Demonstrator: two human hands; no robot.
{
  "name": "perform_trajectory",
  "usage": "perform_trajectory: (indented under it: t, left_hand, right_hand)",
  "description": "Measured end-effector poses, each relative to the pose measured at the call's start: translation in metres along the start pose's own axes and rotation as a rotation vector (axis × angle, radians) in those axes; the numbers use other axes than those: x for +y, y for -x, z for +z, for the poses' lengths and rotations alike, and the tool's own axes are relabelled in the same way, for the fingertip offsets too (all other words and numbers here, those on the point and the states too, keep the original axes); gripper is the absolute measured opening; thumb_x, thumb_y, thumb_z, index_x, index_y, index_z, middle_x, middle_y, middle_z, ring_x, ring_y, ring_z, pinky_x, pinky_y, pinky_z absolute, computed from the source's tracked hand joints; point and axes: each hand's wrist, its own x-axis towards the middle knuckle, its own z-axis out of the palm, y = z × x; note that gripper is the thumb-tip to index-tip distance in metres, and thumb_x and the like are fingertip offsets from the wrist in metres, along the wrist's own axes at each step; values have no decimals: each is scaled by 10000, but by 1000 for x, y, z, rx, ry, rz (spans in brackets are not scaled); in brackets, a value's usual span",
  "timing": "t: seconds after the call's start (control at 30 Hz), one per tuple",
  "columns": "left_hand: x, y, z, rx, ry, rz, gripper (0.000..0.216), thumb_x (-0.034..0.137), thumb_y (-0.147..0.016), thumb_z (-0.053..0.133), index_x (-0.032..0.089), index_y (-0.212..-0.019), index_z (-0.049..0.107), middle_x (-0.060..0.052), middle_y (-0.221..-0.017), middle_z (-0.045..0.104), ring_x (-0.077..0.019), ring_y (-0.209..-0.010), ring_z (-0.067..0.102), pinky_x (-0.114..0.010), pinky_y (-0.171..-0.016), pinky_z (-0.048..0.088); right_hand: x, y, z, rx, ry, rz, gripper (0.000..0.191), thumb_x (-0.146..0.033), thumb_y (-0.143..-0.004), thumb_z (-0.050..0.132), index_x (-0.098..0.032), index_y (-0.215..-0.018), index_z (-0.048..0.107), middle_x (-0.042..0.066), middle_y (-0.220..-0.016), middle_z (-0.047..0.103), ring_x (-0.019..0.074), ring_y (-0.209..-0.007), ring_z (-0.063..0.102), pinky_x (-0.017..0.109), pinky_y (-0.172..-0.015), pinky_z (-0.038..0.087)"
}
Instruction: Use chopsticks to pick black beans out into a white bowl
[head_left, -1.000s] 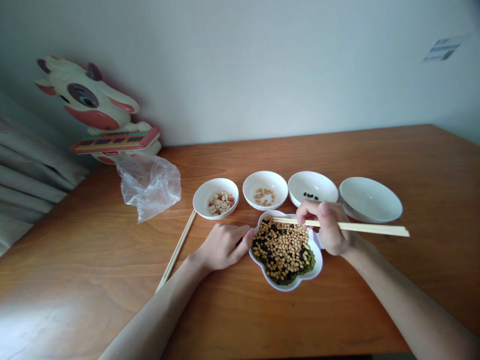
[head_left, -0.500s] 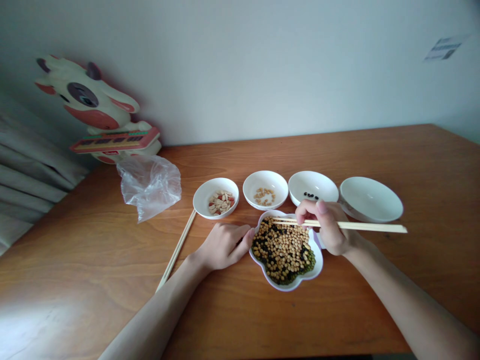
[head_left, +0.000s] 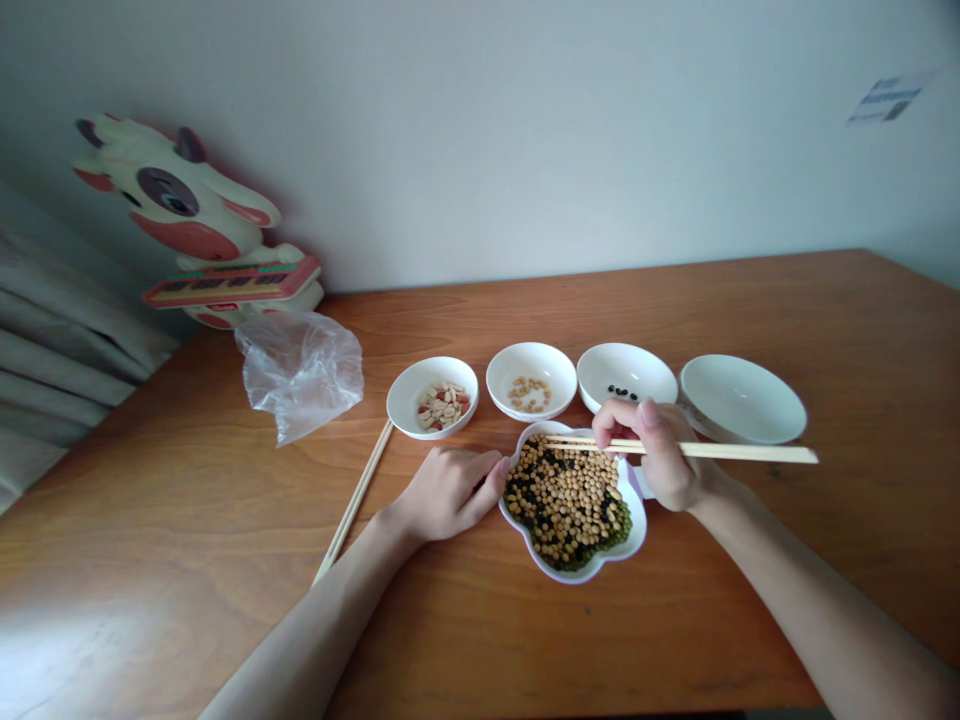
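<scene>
My right hand (head_left: 664,460) grips a pair of wooden chopsticks (head_left: 757,453), their tips down among the beans at the upper left of a white flower-shaped dish (head_left: 630,545). In that dish lie yellow soybeans (head_left: 574,490), black beans and green mung beans (head_left: 619,528), mixed together. The thumb and fingers of my left hand (head_left: 450,492) close on the dish's left rim. Behind it stand white bowls: one with peanut pieces (head_left: 444,405), one with a few soybeans (head_left: 531,393), and one with several black beans (head_left: 622,392). No beans show in the rightmost bowl (head_left: 742,390).
Another pair of chopsticks (head_left: 360,490) lies on the wooden table (head_left: 225,520), left of my left hand. A crumpled clear plastic bag (head_left: 304,370) rests in front of a cow-shaped toy keyboard (head_left: 225,285). The wall (head_left: 525,150) rises behind the table.
Almost nothing differs. The chopsticks' rear end has shifted very slightly; both hands keep their places at the dish.
</scene>
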Motion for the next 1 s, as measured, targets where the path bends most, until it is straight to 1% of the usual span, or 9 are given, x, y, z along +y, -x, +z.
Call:
perform_trajectory:
  t: [0.2,0.4,0.73,1.0]
  left_hand:
    - [-1,0,1,0,-15,-4,370,308,-1120,356,192,-786,462,10,-712,590,-115,-603,478,-278,-620,323]
    - [-1,1,1,-3,-8,-5,379,317,-1123,343,195,-782,456,6,-711,586,-120,-603,479,-277,-623,324]
    - [-1,1,1,0,-7,-6,377,316,-1121,352,197,-774,441,17,-701,559,-113,-590,456,-281,-617,321]
    - [0,1,0,-2,-4,-1,372,306,-1122,352,196,-779,449,19,-710,567,-113,-597,463,-282,-620,327]
  right_hand:
    - [0,-1,1,-1,-12,-10,713,-595,-1116,143,-206,-738,606,10,-625,563,154,-571,533,325,-587,378]
    - [-1,0,-1,-6,-28,9,723,-638,-1099,133,-207,-750,597,13,-645,568,163,-591,539,329,-585,372]
    - [-2,-2,2,-11,-32,-11,691,-590,-1118,149,-207,-747,588,9,-638,553,159,-585,520,325,-595,384]
    - [-5,0,0,43,-20,-8,709,-593,-1120,161,-205,-731,609,10,-616,573,148,-548,520,317,-554,378]
